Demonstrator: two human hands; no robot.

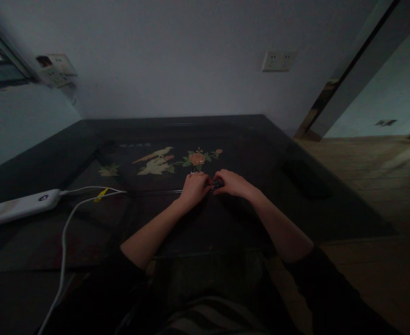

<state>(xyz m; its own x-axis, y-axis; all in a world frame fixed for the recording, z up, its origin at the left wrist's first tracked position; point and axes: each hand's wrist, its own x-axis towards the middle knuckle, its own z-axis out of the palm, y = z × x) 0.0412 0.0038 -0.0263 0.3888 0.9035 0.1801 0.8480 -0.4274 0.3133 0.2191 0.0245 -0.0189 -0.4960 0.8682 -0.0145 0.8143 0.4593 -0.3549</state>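
Both hands meet over the middle of the dark glossy table [232, 223]. Between them is a small dark object [218, 184] with a few lighter spots; its kind is too small and dim to make out. My left hand [195, 187] has its fingers closed at the object's left side. From the right, my right hand [233, 183] pinches the same object with curled fingers. A tiny whitish bit shows at the back edge of my left hand, too unclear to name.
A white power bank [23, 207] lies at the left, with a white cable [64, 237] bearing a yellow tag [101, 194]. A flat black object [305, 178] rests at the right. Flower-and-bird decoration [197, 159] marks the tabletop. Sockets [278, 61] sit on the wall.
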